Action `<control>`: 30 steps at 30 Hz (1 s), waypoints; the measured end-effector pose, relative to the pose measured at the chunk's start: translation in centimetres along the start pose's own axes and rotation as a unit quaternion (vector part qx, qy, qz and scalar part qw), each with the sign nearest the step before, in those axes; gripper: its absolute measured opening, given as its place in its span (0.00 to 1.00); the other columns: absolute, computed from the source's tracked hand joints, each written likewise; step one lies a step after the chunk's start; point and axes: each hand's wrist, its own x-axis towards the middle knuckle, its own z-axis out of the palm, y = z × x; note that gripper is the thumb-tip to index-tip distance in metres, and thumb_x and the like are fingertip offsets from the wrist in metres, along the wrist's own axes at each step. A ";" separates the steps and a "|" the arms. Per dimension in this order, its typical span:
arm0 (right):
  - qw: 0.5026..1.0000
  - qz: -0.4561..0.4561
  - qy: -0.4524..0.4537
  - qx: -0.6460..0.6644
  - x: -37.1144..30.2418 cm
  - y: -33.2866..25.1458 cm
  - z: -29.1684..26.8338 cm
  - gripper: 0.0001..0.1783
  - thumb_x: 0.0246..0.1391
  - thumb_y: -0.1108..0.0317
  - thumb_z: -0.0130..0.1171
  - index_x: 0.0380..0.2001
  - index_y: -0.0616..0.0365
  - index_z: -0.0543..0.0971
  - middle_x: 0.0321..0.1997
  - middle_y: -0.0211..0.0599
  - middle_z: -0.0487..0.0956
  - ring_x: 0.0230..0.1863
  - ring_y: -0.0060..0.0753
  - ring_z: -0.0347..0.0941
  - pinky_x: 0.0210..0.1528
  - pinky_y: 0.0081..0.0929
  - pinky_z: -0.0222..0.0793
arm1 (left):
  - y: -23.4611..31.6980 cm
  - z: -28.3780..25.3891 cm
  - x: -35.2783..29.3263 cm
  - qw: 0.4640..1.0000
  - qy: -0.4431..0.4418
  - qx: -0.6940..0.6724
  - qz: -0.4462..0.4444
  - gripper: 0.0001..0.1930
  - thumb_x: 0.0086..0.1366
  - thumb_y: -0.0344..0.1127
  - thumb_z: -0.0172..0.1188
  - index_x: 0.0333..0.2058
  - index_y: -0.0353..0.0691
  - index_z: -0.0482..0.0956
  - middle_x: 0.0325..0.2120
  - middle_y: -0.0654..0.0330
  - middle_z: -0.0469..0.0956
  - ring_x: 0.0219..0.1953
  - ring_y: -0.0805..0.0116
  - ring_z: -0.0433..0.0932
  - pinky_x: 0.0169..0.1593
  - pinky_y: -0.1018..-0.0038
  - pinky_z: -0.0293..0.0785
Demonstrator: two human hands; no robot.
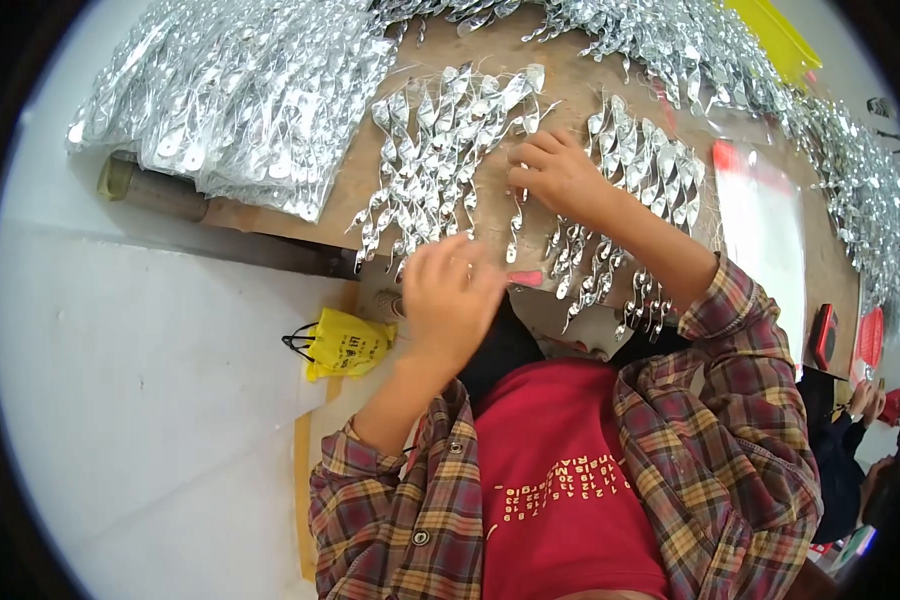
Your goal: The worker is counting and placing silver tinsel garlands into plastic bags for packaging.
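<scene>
My right hand (558, 178) is over the brown table, its fingers pinched on a twisted silver foil strip (515, 225) that lies below the fingertips. To its left is a loose pile of twisted silver strips (435, 150). On its right side a second group of such strips (645, 170) spreads to the table's front edge, some ends hanging over. My left hand (450, 295) is raised near that edge, smeared by motion; whether its fingers grip anything does not show. A small pink piece (525, 278) lies at the edge between the hands.
Clear bags packed with silver strips (240, 100) cover the table's left end. More silver strips (660, 40) line the far side. A white plastic sheet (760, 230) and a red-and-black object (823, 335) lie at right. A yellow bag (348, 343) is below the table's left edge. Another person's hands (867, 400) show far right.
</scene>
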 end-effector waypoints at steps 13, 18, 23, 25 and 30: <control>0.995 -0.039 0.067 -0.068 3.2 -0.3 1.7 0.15 0.40 0.68 0.59 0.36 0.44 0.75 0.42 0.24 0.73 0.45 0.29 0.68 0.50 0.37 0.57 | -9.7 1.1 2.9 0.979 0.027 0.144 -0.141 0.11 0.56 0.34 0.61 0.39 0.47 0.79 0.35 0.62 0.77 0.43 0.61 0.72 0.48 0.62 0.61; 0.993 -0.043 0.084 -0.072 1.4 -0.3 -1.2 0.13 0.41 0.70 0.57 0.34 0.45 0.74 0.50 0.25 0.74 0.51 0.30 0.68 0.51 0.39 0.56 | -9.2 0.0 3.7 0.986 0.074 0.065 -0.134 0.08 0.57 0.29 0.58 0.37 0.44 0.79 0.29 0.59 0.75 0.34 0.59 0.74 0.38 0.65 0.68; 0.995 -0.038 0.001 -0.097 -1.9 -1.1 -5.0 0.13 0.40 0.72 0.58 0.34 0.46 0.72 0.50 0.29 0.74 0.51 0.33 0.68 0.51 0.40 0.57 | -4.9 -1.6 4.1 0.982 0.091 -0.035 -0.164 0.09 0.58 0.27 0.56 0.38 0.41 0.77 0.28 0.57 0.73 0.29 0.57 0.74 0.32 0.65 0.70; 0.991 -0.007 -0.080 -0.111 -4.1 -1.5 -5.3 0.15 0.40 0.72 0.57 0.36 0.47 0.72 0.50 0.31 0.73 0.51 0.34 0.67 0.50 0.41 0.58 | -3.0 -0.5 4.0 0.976 0.070 -0.087 -0.189 0.10 0.59 0.26 0.55 0.40 0.39 0.76 0.30 0.55 0.74 0.30 0.56 0.74 0.33 0.66 0.71; 0.978 0.039 -0.206 -0.020 -5.2 -2.7 -7.4 0.18 0.40 0.76 0.55 0.39 0.51 0.73 0.53 0.35 0.71 0.53 0.39 0.67 0.51 0.36 0.62 | 1.1 0.9 2.9 0.937 0.052 -0.248 -0.241 0.11 0.61 0.25 0.52 0.43 0.37 0.74 0.31 0.53 0.74 0.31 0.57 0.75 0.34 0.67 0.72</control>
